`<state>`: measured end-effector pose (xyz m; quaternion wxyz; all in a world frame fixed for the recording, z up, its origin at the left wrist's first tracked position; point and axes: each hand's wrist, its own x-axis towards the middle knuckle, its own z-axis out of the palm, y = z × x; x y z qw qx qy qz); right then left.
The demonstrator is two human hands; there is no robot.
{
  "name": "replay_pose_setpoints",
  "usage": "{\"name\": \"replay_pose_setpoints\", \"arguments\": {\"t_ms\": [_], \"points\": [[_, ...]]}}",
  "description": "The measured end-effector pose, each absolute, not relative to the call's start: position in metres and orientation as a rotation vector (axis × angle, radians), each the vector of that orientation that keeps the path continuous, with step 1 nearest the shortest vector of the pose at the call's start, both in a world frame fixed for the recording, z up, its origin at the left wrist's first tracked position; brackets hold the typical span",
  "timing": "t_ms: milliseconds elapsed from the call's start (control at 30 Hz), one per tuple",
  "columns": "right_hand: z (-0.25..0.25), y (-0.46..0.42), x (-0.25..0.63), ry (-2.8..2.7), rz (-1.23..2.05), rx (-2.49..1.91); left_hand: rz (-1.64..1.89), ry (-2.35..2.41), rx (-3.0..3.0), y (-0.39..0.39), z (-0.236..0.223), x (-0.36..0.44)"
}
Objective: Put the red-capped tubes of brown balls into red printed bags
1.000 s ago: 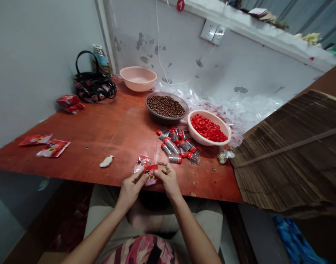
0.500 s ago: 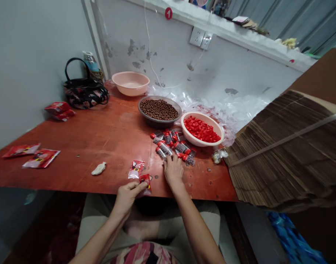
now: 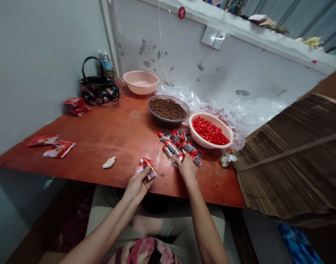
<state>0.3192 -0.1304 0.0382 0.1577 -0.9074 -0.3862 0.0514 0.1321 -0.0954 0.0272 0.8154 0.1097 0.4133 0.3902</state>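
My left hand [image 3: 137, 185] pinches small red foil sachets [image 3: 147, 168] just above the table's near edge. My right hand [image 3: 187, 169] rests its fingertips on the near side of a heap of small transparent bottles [image 3: 174, 146] with red caps and dark beads inside. The fingers hide part of the heap, and I cannot tell whether they grip a bottle. Behind the heap stand a white bowl [image 3: 211, 144] of red caps and a grey bowl [image 3: 168, 118] of brown beads.
The red-brown wooden table [image 3: 121, 146] holds loose red sachets [image 3: 59, 149] at left, a white lump [image 3: 109, 162], a peach basin [image 3: 140, 82] and a handbag [image 3: 99, 91]. Transparent plastic bags [image 3: 239, 113] lie along the wall. Cardboard [image 3: 288, 165] juts in at right.
My right hand has moved forward from the table surface onto the bottles. My left hand has gathered the sachets off the table and lifted them.
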Motion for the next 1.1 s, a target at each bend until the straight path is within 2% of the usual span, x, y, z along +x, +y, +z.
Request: {"name": "replay_pose_setpoints", "arguments": {"t_ms": [167,267,367,767,1100], "points": [[0.028,-0.149,0.319,-1.005,0.472,-2.081,0.886,0.878,0.086,-0.086,0.028,0.133],[0.027,-0.171,0.293,-0.85,0.71,-1.676,0.883,0.879,0.044,-0.084,0.025,0.136],[0.031,-0.186,0.261,-0.766,0.872,-1.489,0.867,0.851,0.048,-0.086,0.025,0.141],[0.036,-0.187,0.23,-0.864,0.868,-1.524,0.864,0.763,0.071,-0.093,0.029,0.153],[0.03,-0.187,0.23,-0.826,0.799,-1.532,0.746,0.639,0.505,-0.096,0.039,0.147]]}}
